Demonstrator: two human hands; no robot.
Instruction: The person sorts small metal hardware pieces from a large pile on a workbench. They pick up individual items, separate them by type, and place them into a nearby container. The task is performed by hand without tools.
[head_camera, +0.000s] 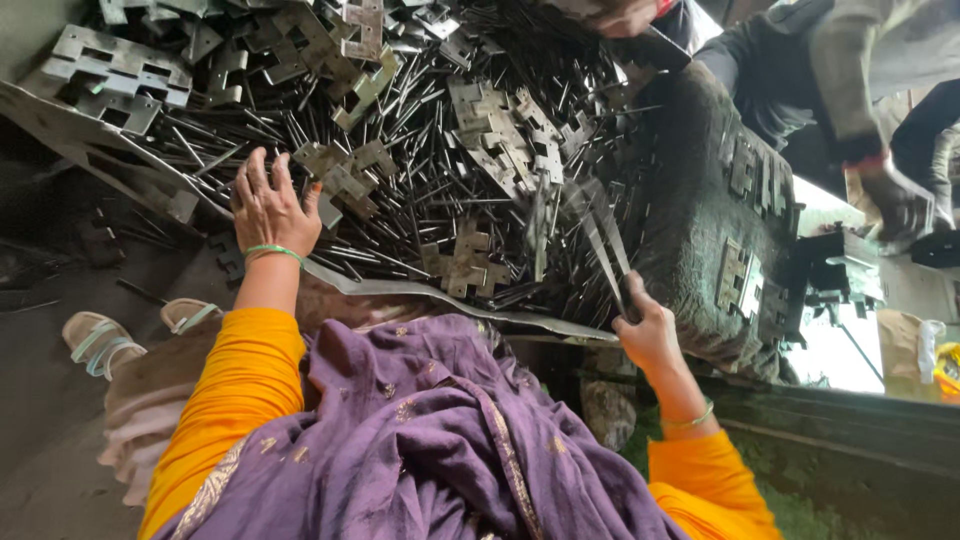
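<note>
Metal strips (600, 250) (blurred) sit clamped in right hand (645, 330); left hand (268, 210) lies spread on scrap pile (440, 150).

Single head view, looking steeply down (close in), over the metal scrap pile (450, 170)

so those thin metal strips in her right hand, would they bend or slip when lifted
The thin metal strips look long, narrow and flat, so they would likely flex somewhat. Their bare, shiny surfaces could slide against each other in the right hand. Being loose in a bundle, some may fan out.
</note>
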